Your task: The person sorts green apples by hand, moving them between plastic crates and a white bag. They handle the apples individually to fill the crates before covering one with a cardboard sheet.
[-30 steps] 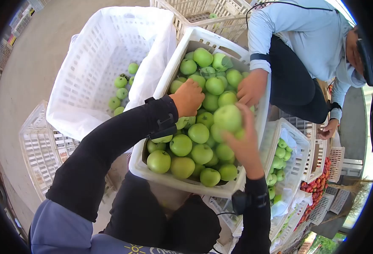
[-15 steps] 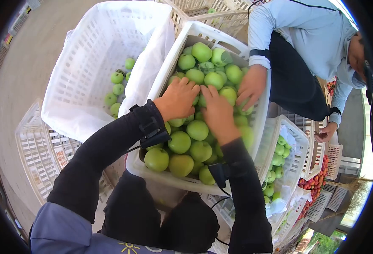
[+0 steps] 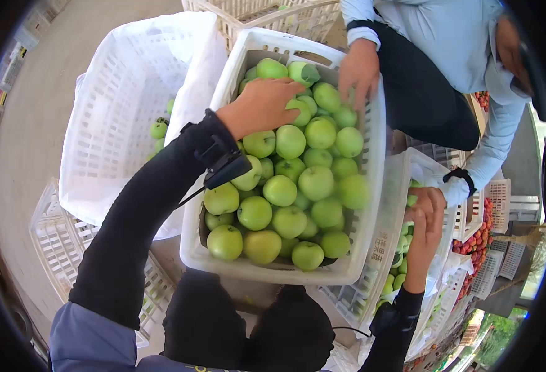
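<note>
A white plastic crate [image 3: 189, 239] full of green apples [image 3: 280, 190] stands in front of me. My left hand [image 3: 262, 104] lies over the apples at its upper left, fingers apart and touching an apple [image 3: 299, 113]. Off to the right, my right hand [image 3: 425, 242] reaches over a lower lined crate [image 3: 448, 217] of green apples. Its fingers overlap a co-worker's hand [image 3: 433, 199], so their grip is hidden. The co-worker's other hand [image 3: 358, 71] rests at the upper right edge of the full crate, by the apples.
A large white-lined crate [image 3: 121, 124] with a few green apples stands to the left. More crates lie behind [image 3: 273, 15] and at lower left [image 3: 56, 242]. Red apples [image 3: 476, 239] are piled at far right. The co-worker [image 3: 431, 80] sits close on the right.
My right hand has left the apples in the middle crate and swung right to the lower crate. My left hand has shifted slightly up, and the co-worker's near hand has moved up too.
</note>
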`<state>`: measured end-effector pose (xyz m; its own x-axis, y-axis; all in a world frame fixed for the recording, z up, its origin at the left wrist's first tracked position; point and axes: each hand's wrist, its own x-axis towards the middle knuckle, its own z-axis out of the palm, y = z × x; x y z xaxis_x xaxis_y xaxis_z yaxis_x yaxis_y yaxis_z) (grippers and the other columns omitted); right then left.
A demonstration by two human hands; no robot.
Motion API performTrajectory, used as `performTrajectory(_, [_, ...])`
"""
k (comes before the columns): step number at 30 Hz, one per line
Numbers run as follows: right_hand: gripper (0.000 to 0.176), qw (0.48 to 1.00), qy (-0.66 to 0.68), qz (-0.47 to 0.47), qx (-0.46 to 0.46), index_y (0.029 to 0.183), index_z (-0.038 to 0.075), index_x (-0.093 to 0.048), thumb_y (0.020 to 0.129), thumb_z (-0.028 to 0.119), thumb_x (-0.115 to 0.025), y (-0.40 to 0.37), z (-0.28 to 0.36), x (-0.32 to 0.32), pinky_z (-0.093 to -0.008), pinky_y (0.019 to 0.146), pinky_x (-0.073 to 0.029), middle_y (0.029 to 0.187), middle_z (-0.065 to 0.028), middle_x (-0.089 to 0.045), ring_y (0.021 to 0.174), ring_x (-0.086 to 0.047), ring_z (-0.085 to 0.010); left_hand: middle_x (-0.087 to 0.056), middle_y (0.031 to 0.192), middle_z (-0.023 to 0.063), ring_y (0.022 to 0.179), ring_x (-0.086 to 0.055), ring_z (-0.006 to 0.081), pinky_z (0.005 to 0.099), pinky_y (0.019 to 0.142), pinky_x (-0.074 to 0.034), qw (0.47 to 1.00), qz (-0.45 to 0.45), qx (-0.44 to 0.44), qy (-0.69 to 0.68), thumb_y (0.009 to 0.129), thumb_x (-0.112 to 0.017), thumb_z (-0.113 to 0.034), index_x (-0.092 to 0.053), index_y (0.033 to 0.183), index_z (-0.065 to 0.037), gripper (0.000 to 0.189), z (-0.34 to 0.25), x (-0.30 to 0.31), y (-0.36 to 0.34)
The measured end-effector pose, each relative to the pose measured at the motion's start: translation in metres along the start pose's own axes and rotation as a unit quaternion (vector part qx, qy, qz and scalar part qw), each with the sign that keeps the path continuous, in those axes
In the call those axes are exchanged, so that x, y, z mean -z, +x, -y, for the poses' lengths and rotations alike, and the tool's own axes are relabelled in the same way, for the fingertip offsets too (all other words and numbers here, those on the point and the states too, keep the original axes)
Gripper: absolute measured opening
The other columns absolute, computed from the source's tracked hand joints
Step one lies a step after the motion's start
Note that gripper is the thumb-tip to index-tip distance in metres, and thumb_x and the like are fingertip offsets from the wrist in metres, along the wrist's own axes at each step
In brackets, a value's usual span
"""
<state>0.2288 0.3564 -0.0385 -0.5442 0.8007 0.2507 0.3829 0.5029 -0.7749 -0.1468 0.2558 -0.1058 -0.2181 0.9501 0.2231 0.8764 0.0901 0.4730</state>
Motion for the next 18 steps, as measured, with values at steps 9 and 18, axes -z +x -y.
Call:
performTrajectory(9, [0.044, 0.976, -0.005, -0.117, -0.181, 0.139, 0.0, -0.044, 0.097, 0.013, -0.051, -0.093, -0.072, 0.075, -0.026, 0.077, -0.047, 0.132, -0.0117, -0.056, 0.093, -0.06, -0.0132, -0.062, 0.119, 0.0187, 0.105, -0.061, 0.0353, 0.0437, 0.09, -0.048, 0.98, 0.194, -0.018, 0.049, 0.076, -0.067, -0.032, -0.058, 0.126, -0.01, 0.056, 0.011, -0.044, 0.054])
performTrajectory(18, [0.05, 0.884, 0.22, -0.221, -0.348, 0.14, 0.004, -0.044, 0.097, 0.027, -0.055, -0.119, -0.135, 0.128, -0.03, 0.084, -0.048, 0.126, -0.0104, -0.058, 0.098, -0.061, -0.0182, -0.058, 0.123, 0.0102, 0.111, -0.056, 0.0186, 0.0321, 0.095, -0.045, 0.873, 0.051, 0.23, -0.427, 0.096, -0.048, -0.036, -0.054, 0.128, -0.003, 0.046, 0.007, -0.012, 0.059])
